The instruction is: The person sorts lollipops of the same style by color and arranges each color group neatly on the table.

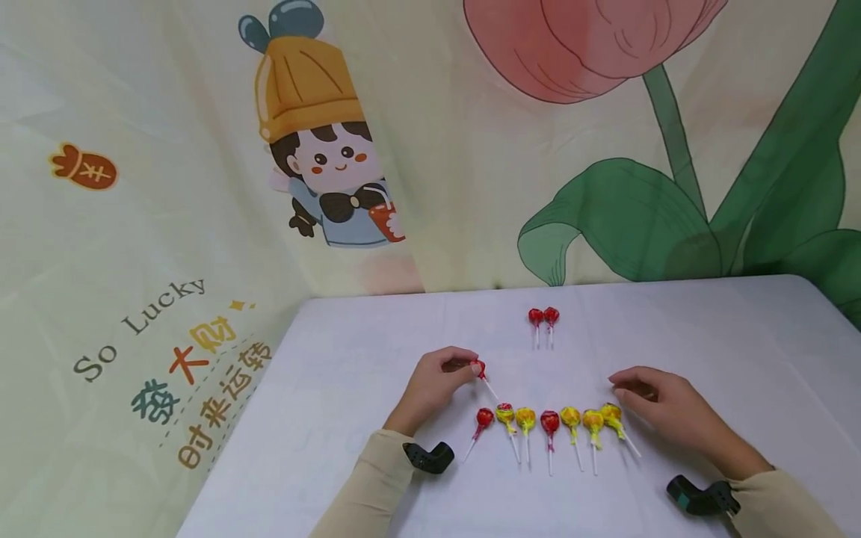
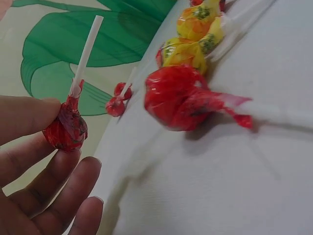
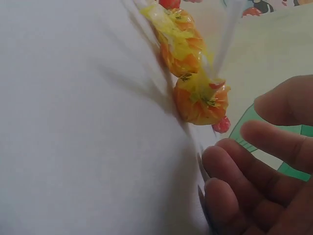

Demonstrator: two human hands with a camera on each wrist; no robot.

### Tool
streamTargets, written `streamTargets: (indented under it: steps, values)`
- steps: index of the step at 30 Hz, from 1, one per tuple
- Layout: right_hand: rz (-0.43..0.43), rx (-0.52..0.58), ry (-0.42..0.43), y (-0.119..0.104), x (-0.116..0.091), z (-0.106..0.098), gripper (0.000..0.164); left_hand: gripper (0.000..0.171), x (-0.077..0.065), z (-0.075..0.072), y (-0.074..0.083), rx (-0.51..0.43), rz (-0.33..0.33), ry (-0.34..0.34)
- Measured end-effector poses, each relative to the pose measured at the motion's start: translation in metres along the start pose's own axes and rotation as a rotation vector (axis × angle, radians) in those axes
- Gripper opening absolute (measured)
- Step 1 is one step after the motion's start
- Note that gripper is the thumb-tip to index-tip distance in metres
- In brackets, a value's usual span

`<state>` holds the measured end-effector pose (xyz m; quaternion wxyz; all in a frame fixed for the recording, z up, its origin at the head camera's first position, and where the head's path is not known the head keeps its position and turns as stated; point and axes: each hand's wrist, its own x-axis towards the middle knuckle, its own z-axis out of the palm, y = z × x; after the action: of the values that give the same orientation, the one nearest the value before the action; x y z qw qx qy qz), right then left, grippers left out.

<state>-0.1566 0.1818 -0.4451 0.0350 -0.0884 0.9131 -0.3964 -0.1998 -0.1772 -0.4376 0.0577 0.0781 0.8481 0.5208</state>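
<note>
My left hand (image 1: 437,379) pinches a red lollipop (image 2: 66,128) by its wrapped head between thumb and fingers, above the table. In the left wrist view its white stick points up. Just below that hand lies another red lollipop (image 1: 484,418), the left end of a row of red and yellow lollipops. My right hand (image 1: 662,400) is at the row's right end, near a yellow lollipop (image 1: 610,412). Its fingers are loosely bent, with nothing between them in the right wrist view. Two red lollipops (image 1: 551,315) lie side by side farther back.
The lollipops lie on a white-covered table (image 1: 377,336). A printed cloth backdrop (image 1: 457,246) with a flower and a cartoon figure hangs behind it. A black wrist camera (image 1: 430,457) is on the left wrist, and another black camera (image 1: 702,495) on the right.
</note>
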Motion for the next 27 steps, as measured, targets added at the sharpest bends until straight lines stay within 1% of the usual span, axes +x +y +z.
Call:
streamTargets:
  steps: [5, 10, 15, 19, 24, 27]
  values:
    - [0.015, -0.02, -0.005, 0.004, -0.006, 0.005, 0.026, 0.024, 0.007, -0.003, 0.002, 0.034, -0.006, 0.004]
    - [0.028, -0.017, -0.018, 0.004, -0.011, 0.007, 0.026, 0.023, 0.011, -0.001, 0.007, 0.068, -0.024, 0.024]
    - [0.023, -0.029, -0.019, 0.002, -0.013, 0.01, 0.025, 0.028, 0.014, 0.001, 0.007, 0.051, -0.024, 0.006]
    - [0.017, -0.022, -0.038, 0.003, -0.015, 0.011, 0.025, 0.03, 0.02, 0.001, 0.004, 0.032, -0.006, -0.031]
    - [0.01, -0.018, -0.048, 0.005, -0.016, 0.012, 0.025, 0.03, 0.03, -0.002, 0.004, -0.002, -0.003, -0.055]
    - [0.003, -0.017, -0.041, 0.006, -0.015, 0.011, 0.025, 0.028, 0.038, -0.001, 0.006, -0.017, -0.02, -0.06]
